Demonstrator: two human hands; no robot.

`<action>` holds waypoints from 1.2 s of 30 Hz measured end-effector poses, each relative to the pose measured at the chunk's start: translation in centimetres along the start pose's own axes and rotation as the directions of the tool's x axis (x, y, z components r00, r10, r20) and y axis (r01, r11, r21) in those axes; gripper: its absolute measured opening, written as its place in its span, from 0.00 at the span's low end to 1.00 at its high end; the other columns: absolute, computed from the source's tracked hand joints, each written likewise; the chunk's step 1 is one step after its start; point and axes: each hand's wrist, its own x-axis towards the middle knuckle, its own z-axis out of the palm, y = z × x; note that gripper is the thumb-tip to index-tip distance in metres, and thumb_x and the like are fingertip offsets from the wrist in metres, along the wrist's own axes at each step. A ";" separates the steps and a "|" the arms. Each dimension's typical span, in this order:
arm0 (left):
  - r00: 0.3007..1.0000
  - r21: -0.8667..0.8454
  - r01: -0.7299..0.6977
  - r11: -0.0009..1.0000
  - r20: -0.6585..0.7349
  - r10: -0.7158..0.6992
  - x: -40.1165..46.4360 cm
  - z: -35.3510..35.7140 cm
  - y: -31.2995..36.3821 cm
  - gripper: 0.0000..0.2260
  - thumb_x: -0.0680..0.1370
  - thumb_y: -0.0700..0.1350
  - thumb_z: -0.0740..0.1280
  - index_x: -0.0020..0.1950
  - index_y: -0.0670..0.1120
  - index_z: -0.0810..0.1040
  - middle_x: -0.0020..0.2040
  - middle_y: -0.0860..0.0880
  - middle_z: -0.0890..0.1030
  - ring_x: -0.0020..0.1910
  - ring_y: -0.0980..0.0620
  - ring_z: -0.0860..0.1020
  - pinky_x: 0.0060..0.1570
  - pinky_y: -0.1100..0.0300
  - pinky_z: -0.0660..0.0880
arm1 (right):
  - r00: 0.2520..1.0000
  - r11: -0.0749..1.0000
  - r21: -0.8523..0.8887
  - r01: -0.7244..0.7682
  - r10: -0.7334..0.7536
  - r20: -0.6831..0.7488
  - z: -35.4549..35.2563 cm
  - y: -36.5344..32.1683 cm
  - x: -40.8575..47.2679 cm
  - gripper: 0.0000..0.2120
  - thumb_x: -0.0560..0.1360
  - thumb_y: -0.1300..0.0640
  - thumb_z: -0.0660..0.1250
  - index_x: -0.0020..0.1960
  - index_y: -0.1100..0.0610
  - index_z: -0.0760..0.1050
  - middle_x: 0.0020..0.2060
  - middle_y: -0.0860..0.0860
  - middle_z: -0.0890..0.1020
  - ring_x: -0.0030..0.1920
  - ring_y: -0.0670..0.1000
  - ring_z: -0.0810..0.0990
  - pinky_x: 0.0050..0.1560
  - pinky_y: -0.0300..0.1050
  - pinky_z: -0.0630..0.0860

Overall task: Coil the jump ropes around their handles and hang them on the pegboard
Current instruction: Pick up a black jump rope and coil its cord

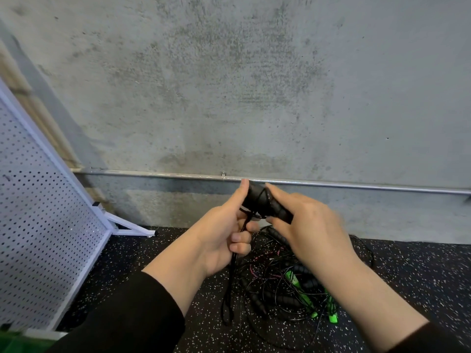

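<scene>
Head view: two bare hands are held up in front of a gray concrete wall (254, 85). The left hand (224, 235) has its grip closed on a black jump rope (257, 202) — its thumb points up along the side of the black bundle, and its curled fingers pinch the thin cord. A black loop (227, 301) of that rope hangs down from this hand toward the floor. The right hand (308, 225) also has its grip closed on the same rope, with its fingers curled round the bumpy black handles (280, 212). Some cord is wound round the top end of the handles.

Below the hands lies a messy pile of jump ropes (280, 284) on the black speckled floor (407, 276). The pile has black foam handles, thin black cords, a bit of pink cord and bright green handles (331, 312) — all tangled together.

On the left stands a white pegboard (38, 212) full of little holes. It looks tilted, and its white foot rests on the floor near the wall. A silver metal pipe (356, 186) runs along the wall just behind the hands. Both arms wear black sleeves (122, 314).
</scene>
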 end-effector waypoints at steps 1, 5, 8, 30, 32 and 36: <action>1.000 -0.006 0.001 1.000 -0.006 -0.001 0.0 0.0 -0.2 0.31 0.69 0.72 0.68 0.54 0.46 0.75 0.34 0.51 0.69 0.26 0.57 0.57 0.21 0.66 0.56 | 0.998 0.996 -0.074 0.058 -0.058 0.005 0.4 -0.2 -0.2 0.33 0.74 0.47 0.73 0.75 0.35 0.65 0.49 0.43 0.81 0.48 0.53 0.80 0.43 0.50 0.77; 0.992 -0.064 -0.024 0.998 -0.123 0.016 0.2 0.1 -0.6 0.24 0.71 0.69 0.72 0.45 0.48 0.75 0.32 0.51 0.68 0.25 0.57 0.58 0.20 0.65 0.56 | 0.987 0.975 -0.153 0.160 -0.153 0.056 1.5 -0.1 -0.2 0.35 0.73 0.47 0.73 0.76 0.38 0.63 0.53 0.44 0.79 0.47 0.53 0.76 0.44 0.51 0.76; 0.969 -0.066 -0.111 0.992 -0.227 0.093 0.3 0.1 -0.3 0.19 0.75 0.62 0.71 0.41 0.48 0.73 0.29 0.50 0.68 0.23 0.57 0.59 0.21 0.65 0.54 | 0.979 0.990 0.020 0.143 -0.144 0.141 1.4 -0.3 0.0 0.33 0.74 0.35 0.64 0.77 0.36 0.60 0.58 0.42 0.75 0.54 0.49 0.73 0.54 0.48 0.74; 0.951 0.214 -0.277 0.937 -0.080 0.299 -0.2 -1.4 1.3 0.15 0.82 0.56 0.65 0.49 0.44 0.74 0.34 0.51 0.72 0.26 0.55 0.59 0.24 0.63 0.57 | 0.782 0.251 0.749 -0.614 0.062 0.620 -2.2 1.1 1.3 0.17 0.75 0.67 0.72 0.61 0.55 0.79 0.43 0.62 0.83 0.32 0.54 0.75 0.25 0.38 0.72; 0.956 0.256 -0.237 0.937 -0.112 0.272 -0.1 -1.5 1.1 0.15 0.82 0.57 0.65 0.44 0.47 0.75 0.33 0.51 0.72 0.26 0.56 0.59 0.25 0.63 0.56 | 0.834 0.379 0.749 -0.544 0.144 0.533 -2.0 0.9 1.4 0.17 0.75 0.67 0.71 0.59 0.51 0.81 0.40 0.58 0.83 0.30 0.53 0.75 0.25 0.39 0.71; 0.967 0.286 -0.175 0.942 -0.128 0.219 0.1 -0.9 0.7 0.15 0.83 0.53 0.64 0.55 0.42 0.81 0.30 0.53 0.69 0.24 0.57 0.57 0.23 0.64 0.55 | 0.903 0.537 0.726 -0.430 0.267 0.337 -2.0 0.8 1.6 0.19 0.74 0.67 0.72 0.57 0.46 0.81 0.33 0.53 0.80 0.26 0.49 0.74 0.25 0.38 0.69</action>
